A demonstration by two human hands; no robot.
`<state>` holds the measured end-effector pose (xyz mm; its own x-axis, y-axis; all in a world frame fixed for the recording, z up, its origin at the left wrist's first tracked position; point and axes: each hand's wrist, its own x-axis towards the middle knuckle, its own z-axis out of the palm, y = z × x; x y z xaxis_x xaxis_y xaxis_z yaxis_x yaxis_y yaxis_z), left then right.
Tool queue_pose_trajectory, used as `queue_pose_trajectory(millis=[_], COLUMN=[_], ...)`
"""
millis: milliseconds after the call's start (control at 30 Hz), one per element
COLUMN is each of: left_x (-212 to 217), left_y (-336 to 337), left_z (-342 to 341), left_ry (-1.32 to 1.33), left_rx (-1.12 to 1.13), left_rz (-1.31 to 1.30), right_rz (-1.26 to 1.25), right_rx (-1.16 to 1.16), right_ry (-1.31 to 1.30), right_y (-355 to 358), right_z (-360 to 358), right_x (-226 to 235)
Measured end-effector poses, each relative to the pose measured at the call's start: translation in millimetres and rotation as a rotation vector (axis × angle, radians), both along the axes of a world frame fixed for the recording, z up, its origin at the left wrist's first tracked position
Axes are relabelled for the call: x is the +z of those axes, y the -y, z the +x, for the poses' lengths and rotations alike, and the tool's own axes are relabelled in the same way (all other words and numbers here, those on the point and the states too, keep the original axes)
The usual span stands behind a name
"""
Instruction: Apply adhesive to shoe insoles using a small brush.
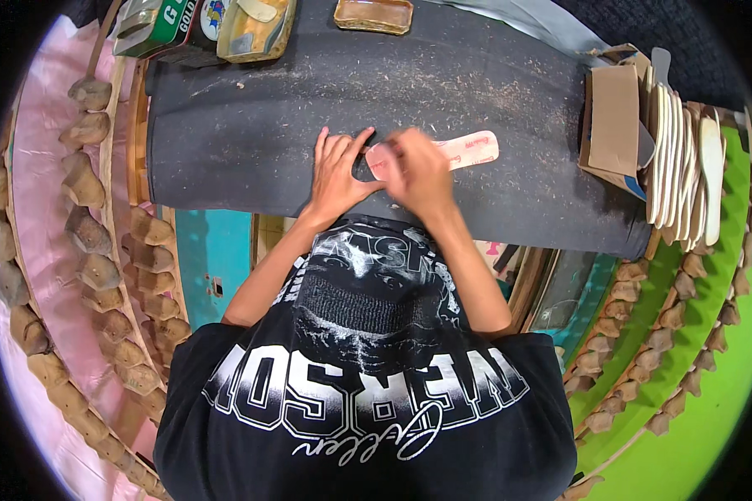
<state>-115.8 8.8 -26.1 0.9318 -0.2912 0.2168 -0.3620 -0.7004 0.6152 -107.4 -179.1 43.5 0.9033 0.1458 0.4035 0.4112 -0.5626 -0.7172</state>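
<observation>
A pale pink insole [479, 150] with red print lies on the dark table cover, its rounded ends pointing left and right. My left hand [336, 174] rests just left of it, fingers spread on the cover, with the thumb stretched toward the insole's left end. Over the left and middle part of the insole is my right hand [420, 171], its fingers bent downward and smeared by motion. Whether those fingers hold something small or only press on the insole cannot be made out. The right hand hides part of the insole's surface.
The dark-covered table [251, 125] carries scattered light shavings. At its right edge stand a cardboard box [614, 121] and a stack of whitish insole-shaped pieces [681, 167]. A green-black tin [171, 29], a yellowish container [259, 29] and a brown tray [373, 17] sit at the back. Wooden shoe lasts [88, 179] line both sides.
</observation>
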Motion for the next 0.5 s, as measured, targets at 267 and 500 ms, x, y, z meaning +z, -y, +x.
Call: queue_pose_trajectory(millis=[267,500], left_x=[-0.5,6.0], left_y=[-1.8,-1.4], left_z=[1.1,-0.3], left_ry=[-0.006,-0.036], left_rx=[0.006,-0.006], left_rz=[-0.038,-0.044], right_rz=[-0.046,0.325], right_rx=[-0.051,-0.346], right_ry=[0.048,-0.222], right_y=[-14.2,11.6], right_z=[-0.2,3.2], right_x=[0.5,-11.4])
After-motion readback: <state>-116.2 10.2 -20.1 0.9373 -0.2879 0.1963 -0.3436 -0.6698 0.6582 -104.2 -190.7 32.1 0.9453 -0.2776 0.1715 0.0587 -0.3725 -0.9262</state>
